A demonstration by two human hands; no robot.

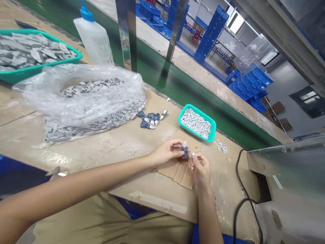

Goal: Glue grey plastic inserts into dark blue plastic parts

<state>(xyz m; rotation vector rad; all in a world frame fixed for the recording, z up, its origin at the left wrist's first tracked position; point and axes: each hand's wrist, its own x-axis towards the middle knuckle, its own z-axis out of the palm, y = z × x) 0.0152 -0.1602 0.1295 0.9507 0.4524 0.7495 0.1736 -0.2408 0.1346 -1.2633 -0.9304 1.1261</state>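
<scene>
My left hand [169, 151] is closed around a dark blue-grey part [185, 153] with a whitish tip, and something red shows beneath it. Close by on the right, my right hand [201, 166] pinches a small white piece [193, 154] between thumb and fingertip, apart from the dark part. Both hands are above a piece of brown cardboard [186, 176]. Beyond them stands a teal basket [214, 130] full of small white pieces. Several dark parts with white ends [152, 118] lie left of the basket, and loose white pieces [222, 147] lie to its right.
A clear plastic bag [101, 101] of grey pieces lies at left, near a larger teal basket [27, 73] and a white bottle with blue cap [93, 40]. A green belt [162, 78] runs behind the table. Black cables [237, 169] and a metal box [286, 183] are at right.
</scene>
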